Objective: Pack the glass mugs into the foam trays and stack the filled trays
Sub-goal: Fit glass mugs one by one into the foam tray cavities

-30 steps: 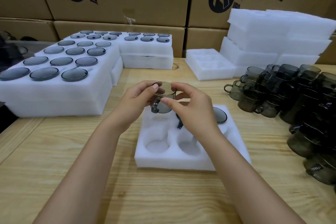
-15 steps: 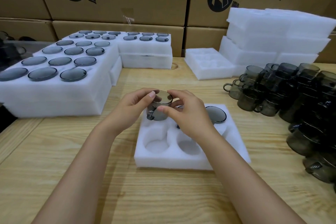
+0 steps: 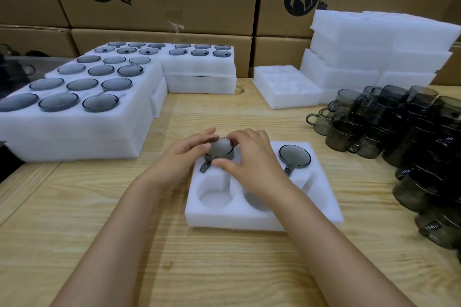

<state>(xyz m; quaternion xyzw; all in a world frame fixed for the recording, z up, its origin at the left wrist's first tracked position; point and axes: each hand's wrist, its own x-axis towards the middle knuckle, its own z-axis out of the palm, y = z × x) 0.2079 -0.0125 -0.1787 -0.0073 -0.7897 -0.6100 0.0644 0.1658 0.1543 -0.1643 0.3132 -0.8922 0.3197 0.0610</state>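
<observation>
Head view: the mug point(image 3: 219, 148), held above the tray point(image 3: 249, 217) a second ago, now sits upside down in its far-left pocket. The left hand point(image 3: 179, 157) and right hand point(image 3: 252, 159) both keep a curled grip on its rim. Another mug point(image 3: 294, 155) fills the far-right pocket. The visible near pockets are empty, so packing continues.

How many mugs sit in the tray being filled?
2: a far-left mug between left hand and right hand, a far-right mug; the right hand may hide another.
</observation>
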